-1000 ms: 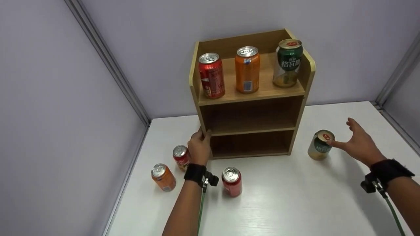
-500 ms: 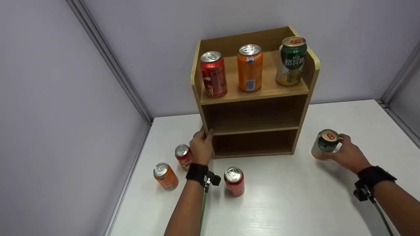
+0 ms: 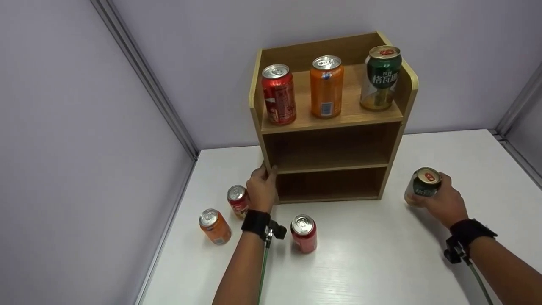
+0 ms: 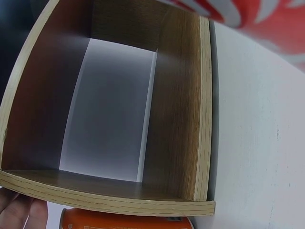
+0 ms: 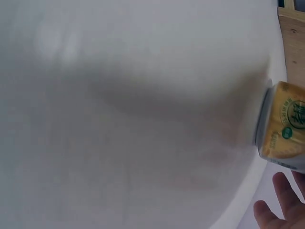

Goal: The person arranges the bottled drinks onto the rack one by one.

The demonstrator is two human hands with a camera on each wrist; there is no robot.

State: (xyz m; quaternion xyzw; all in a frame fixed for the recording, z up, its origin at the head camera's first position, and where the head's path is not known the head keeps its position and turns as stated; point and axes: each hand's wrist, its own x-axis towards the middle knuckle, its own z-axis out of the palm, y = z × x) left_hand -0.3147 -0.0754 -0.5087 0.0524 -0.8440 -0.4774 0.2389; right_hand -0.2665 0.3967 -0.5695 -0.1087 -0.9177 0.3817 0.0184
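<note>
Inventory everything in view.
White table: 1, white, foreground
Wooden shelf: 1, brown, table's rear
Red metal cans: 3, red, one atop shelf left, two on table
Orange metal cans: 2, orange, atop shelf centre, table left; possibly a third in left-wrist view
Green metal cans: 2, green, white, gold, atop shelf right, right of shelf
Grey walls: 3, grey, around table
Black wrist straps: 2, black, on wrists
Green cables: 2, green, at straps
Left hand: 1, gripping shelf's left side
Right hand: 1, holding lower green can
</note>
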